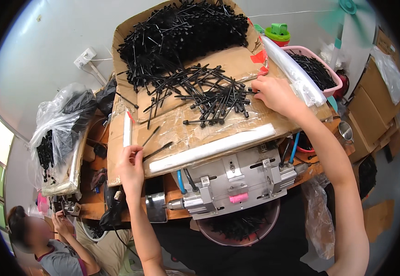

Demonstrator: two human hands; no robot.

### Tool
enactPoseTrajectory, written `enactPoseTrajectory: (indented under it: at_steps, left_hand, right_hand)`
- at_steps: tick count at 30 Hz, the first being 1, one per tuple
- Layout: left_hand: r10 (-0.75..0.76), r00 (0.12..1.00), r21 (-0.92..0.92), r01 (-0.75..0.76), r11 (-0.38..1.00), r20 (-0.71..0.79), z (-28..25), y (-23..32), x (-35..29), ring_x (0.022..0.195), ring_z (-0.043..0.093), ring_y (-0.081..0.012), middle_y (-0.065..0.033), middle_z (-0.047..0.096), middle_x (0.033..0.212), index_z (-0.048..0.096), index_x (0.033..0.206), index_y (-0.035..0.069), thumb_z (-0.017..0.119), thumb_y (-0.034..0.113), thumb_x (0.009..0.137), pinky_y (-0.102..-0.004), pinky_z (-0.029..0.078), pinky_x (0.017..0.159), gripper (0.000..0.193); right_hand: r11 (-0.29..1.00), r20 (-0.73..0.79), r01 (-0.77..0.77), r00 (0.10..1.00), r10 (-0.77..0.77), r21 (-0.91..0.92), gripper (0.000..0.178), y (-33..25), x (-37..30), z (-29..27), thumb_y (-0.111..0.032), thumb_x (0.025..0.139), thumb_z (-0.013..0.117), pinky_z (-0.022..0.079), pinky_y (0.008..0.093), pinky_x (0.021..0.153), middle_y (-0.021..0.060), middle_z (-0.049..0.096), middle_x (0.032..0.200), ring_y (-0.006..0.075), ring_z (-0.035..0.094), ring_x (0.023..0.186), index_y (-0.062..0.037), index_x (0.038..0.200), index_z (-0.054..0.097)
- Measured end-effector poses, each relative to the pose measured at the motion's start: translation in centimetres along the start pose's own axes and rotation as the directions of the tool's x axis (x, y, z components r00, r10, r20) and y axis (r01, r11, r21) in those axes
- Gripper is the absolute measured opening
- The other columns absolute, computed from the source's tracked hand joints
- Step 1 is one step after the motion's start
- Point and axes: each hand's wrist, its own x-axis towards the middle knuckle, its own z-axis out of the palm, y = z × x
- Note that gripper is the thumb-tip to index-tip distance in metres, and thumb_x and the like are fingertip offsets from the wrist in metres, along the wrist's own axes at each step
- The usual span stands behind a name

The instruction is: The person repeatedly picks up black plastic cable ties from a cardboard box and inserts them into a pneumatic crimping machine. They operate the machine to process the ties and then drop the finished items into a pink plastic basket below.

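My left hand (pixel 131 166) is at the front left corner of the cardboard sheet. Its fingers are pinched on a thin black rod (pixel 158 151) that points up to the right; another rod (pixel 151 135) is close to the fingertips. At the right side of a loose pile of black rods with thicker ends (pixel 218 103), my right hand (pixel 276 95) has its thumb and fingers closed around the end of one rod (pixel 248 90). A much bigger heap of such rods (pixel 177 34) fills the back of the cardboard box (pixel 236 57).
Below the cardboard sits a metal fixture (pixel 218 188) with cylinders, blue hoses and a pink piece (pixel 239 198). Under it stands a tub (pixel 276 216) of rods. A pink basket (pixel 331 73) of rods is at right. A co-worker (pixel 64 248) works at lower left; a fan (pixel 347 7) stands behind.
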Motion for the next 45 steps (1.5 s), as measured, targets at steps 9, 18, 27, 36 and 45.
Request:
enactPoseTrajectory:
  at_steps: [9, 18, 27, 36, 45]
  left_hand:
    - [0.089, 0.996, -0.165, -0.089, 0.982, -0.010, 3.1, 5.8, 1.9, 0.073, 0.062, -0.0159, -0.0090, 0.062, 0.087, 0.068, 0.094, 0.000, 0.067, -0.002, 0.085, -0.0268, 0.050, 0.065, 0.009]
    - [-0.049, 0.994, -0.251, 0.072, 0.965, 0.095, 0.6, 6.5, -2.2, 0.084, 0.066, -0.0168, -0.0106, 0.067, 0.097, 0.070, 0.102, 0.000, 0.066, -0.006, 0.084, -0.0276, 0.054, 0.070, 0.019]
    - [0.158, 0.976, -0.128, -0.140, 0.982, 0.150, 1.7, 14.3, -14.4, 0.084, 0.058, -0.0264, -0.0117, 0.062, 0.092, 0.061, 0.124, 0.000, 0.074, -0.009, 0.071, -0.0359, 0.048, 0.079, 0.055]
    - [0.156, 0.866, 0.044, -0.200, 0.979, 0.474, 6.7, 17.3, -19.9, 0.094, 0.050, -0.0305, -0.0126, 0.055, 0.098, 0.045, 0.138, -0.008, 0.070, -0.002, 0.077, -0.0394, 0.043, 0.087, 0.066]
    - [0.177, 0.828, 0.068, -0.250, 0.966, 0.532, 6.7, 17.0, -19.4, 0.098, 0.050, -0.0324, -0.0143, 0.054, 0.101, 0.044, 0.139, -0.007, 0.069, -0.001, 0.078, -0.0405, 0.043, 0.089, 0.067]
  right_hand:
    - [0.997, 0.053, 0.013, 0.999, -0.009, -0.080, 0.014, 1.0, 1.5, 0.6, -0.017, 0.080, 0.069, 0.053, 0.0454, 0.071, 0.0168, 0.068, 0.079, 0.0348, 0.068, 0.080, -0.0034, 0.081, 0.066]
    - [0.711, 0.017, -0.274, 0.938, 0.346, 0.647, 0.014, -0.8, -1.3, -4.9, -0.008, 0.088, 0.061, 0.056, 0.0329, 0.061, 0.0138, 0.073, 0.084, 0.0221, 0.072, 0.083, 0.0019, 0.097, 0.066]
    - [0.121, -0.177, 0.141, 0.909, 0.378, 0.983, 0.047, -1.8, -10.3, -5.6, -0.037, 0.098, 0.058, 0.058, 0.0250, 0.057, 0.0224, 0.068, 0.109, 0.0300, 0.070, 0.100, 0.0040, 0.121, 0.051]
    - [-0.015, -0.214, 0.251, 0.853, 0.476, 0.968, 0.057, -4.2, -15.4, -5.5, -0.043, 0.100, 0.052, 0.059, 0.0250, 0.057, 0.0259, 0.064, 0.115, 0.0300, 0.067, 0.106, 0.0050, 0.130, 0.044]
    - [0.134, -0.200, 0.153, 0.845, 0.496, 0.979, 0.027, -8.1, -18.4, -4.9, -0.006, 0.093, 0.063, 0.056, 0.0242, 0.053, 0.0220, 0.067, 0.101, 0.0240, 0.071, 0.084, 0.0014, 0.118, 0.055]
